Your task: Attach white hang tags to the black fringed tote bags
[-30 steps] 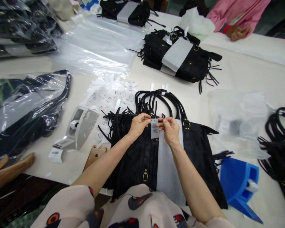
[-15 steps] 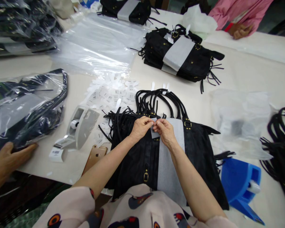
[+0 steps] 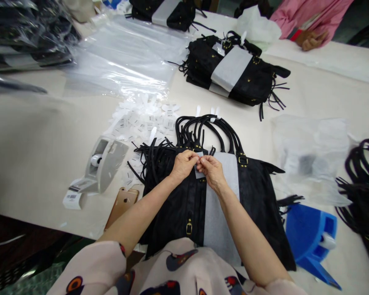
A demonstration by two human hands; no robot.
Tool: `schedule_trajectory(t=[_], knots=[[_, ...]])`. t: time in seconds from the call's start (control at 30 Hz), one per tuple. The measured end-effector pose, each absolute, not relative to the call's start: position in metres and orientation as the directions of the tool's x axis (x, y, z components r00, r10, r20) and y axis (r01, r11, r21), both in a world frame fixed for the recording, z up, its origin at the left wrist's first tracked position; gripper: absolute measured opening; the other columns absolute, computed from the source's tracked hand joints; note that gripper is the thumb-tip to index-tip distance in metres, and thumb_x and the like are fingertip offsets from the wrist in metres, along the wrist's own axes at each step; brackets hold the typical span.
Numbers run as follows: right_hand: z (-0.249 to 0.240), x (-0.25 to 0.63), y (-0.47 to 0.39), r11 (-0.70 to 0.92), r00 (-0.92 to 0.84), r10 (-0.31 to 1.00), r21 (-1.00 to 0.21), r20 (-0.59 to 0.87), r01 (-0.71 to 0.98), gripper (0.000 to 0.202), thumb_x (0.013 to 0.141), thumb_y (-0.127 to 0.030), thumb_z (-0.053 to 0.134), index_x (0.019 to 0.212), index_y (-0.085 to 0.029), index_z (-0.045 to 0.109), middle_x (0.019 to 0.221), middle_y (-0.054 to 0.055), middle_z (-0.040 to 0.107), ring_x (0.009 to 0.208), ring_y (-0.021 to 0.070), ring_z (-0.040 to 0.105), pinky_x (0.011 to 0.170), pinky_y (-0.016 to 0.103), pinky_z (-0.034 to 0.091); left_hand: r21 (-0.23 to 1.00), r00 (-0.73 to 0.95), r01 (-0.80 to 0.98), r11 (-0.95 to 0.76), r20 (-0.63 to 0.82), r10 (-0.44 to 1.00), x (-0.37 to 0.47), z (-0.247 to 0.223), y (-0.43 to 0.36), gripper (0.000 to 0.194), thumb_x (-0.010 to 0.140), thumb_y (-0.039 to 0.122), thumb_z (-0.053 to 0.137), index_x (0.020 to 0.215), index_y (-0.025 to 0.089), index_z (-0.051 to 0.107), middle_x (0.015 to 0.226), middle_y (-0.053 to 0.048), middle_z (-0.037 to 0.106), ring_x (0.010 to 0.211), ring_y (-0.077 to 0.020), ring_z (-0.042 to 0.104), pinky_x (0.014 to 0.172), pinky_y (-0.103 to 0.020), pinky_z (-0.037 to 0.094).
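A stack of black handbags (image 3: 258,213) with fringes and looped handles lies in front of me, a grey paper band (image 3: 223,213) running across the top one. Over its upper part my left hand (image 3: 184,164) and my right hand (image 3: 212,170) meet, thumbs and fingertips pinched together. Between them is a small grey hang tag (image 3: 199,174), partly covered by the fingers. Both hands are closed on the tag or its thin fastener; the fastener is too small to make out. White paper strips stick up at the handles.
Left of the bags are a grey tape dispenser (image 3: 107,166), a phone (image 3: 123,205) and a heap of white barcode labels (image 3: 141,119). A blue dispenser (image 3: 309,235) sits right. More banded bags (image 3: 233,69), clear plastic bags (image 3: 129,53) and a person's hand (image 3: 313,40) are farther back.
The plastic-wrapped bag at the left has been pulled away toward the upper left, and the other person's hand there has gone from view. My hands have barely moved, still pinched at the tag.
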State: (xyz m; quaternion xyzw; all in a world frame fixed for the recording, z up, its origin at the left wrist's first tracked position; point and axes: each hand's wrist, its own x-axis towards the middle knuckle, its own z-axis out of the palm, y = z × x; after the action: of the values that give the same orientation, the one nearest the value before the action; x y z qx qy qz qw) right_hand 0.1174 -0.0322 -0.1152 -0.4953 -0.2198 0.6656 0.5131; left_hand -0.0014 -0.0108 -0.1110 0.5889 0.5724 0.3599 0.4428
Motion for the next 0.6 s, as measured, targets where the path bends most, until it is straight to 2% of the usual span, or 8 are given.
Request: schedule_trajectory(t=[0.2, 0.4, 0.6], knots=[[-0.119, 0.114, -0.034, -0.38, 0.06, 0.866, -0.733, -0.496, -0.564, 0.022, 0.056, -0.026, 0.073, 0.066, -0.015, 0.056, 0.06, -0.001, 0.062, 0.047, 0.0062, 0.053, 0.042, 0.015, 0.041, 0.886, 0.119, 0.465, 0.004, -0.067, 0.991, 0.002, -0.108, -0.014, 0.013, 0.074, 0.013, 0.05, 0.068, 0.018, 0.06, 0.07, 0.002, 0.058, 0.068, -0.0102, 0.055, 0.067, -0.022, 0.042], [-0.123, 0.109, -0.037, -0.357, 0.12, 0.864, -0.764, -0.489, -0.538, 0.02, 0.056, -0.025, 0.071, 0.066, -0.014, 0.056, 0.059, -0.001, 0.062, 0.047, 0.0063, 0.054, 0.042, 0.015, 0.04, 0.842, 0.102, 0.538, 0.041, -0.113, 0.988, 0.005, -0.107, -0.016, 0.014, 0.074, 0.01, 0.048, 0.064, 0.017, 0.056, 0.068, 0.002, 0.055, 0.067, -0.0103, 0.053, 0.067, -0.023, 0.042], [-0.125, 0.102, -0.036, -0.311, 0.23, 0.846, -0.796, -0.481, -0.52, 0.016, 0.057, -0.024, 0.067, 0.063, -0.015, 0.055, 0.051, -0.003, 0.06, 0.043, 0.0059, 0.052, 0.04, 0.015, 0.039, 0.866, 0.029, 0.497, 0.056, -0.082, 0.996, 0.01, -0.115, -0.018, 0.014, 0.073, 0.011, 0.048, 0.062, 0.017, 0.056, 0.065, 0.002, 0.054, 0.063, -0.0097, 0.052, 0.063, -0.022, 0.041]])
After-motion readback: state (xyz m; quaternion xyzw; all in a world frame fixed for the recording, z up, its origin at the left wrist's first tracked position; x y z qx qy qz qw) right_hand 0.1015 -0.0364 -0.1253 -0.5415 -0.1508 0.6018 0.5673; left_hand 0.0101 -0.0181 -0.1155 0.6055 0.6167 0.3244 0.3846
